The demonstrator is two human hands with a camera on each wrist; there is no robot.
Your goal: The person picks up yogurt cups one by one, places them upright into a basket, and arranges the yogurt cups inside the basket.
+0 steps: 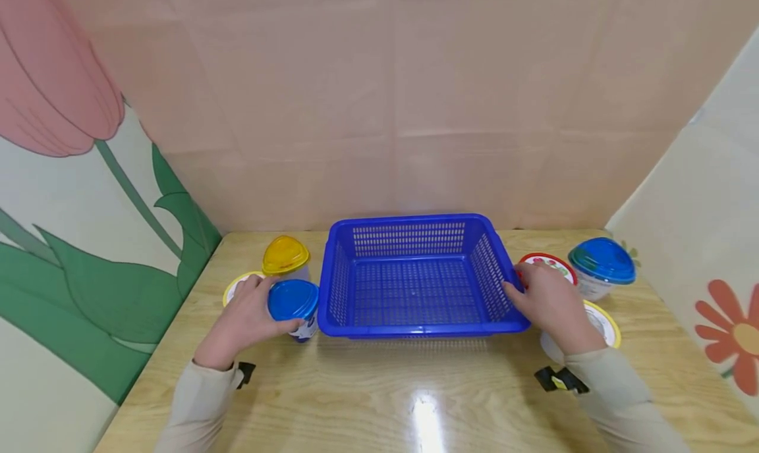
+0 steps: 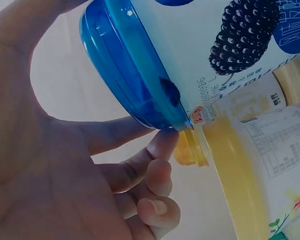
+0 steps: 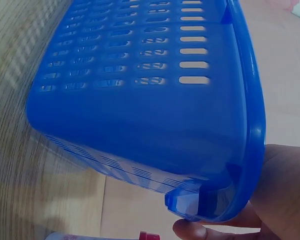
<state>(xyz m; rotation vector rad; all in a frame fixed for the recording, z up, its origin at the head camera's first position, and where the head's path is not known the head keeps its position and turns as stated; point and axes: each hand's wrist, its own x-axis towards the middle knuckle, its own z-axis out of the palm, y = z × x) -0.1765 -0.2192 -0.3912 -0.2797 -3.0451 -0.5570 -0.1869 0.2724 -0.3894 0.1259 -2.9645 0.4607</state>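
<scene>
The left hand [image 1: 244,318] grips a blue-lidded white plastic cup [image 1: 293,299], the right hand [image 1: 554,301] a rectangular blue plastic basket [image 1: 415,330] between them, seemingly the grasping step, lifting needed next.

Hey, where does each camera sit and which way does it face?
Head: worn on the head, facing forward and down at the blue plastic basket; left hand, right hand, sleeves show.
Left wrist: worn there, facing the blue-lidded berry-print cup; palm, fingers show.
Right wrist: worn there, facing the basket's outside; part of that hand shows.
Head and right wrist views share the basket.
</scene>
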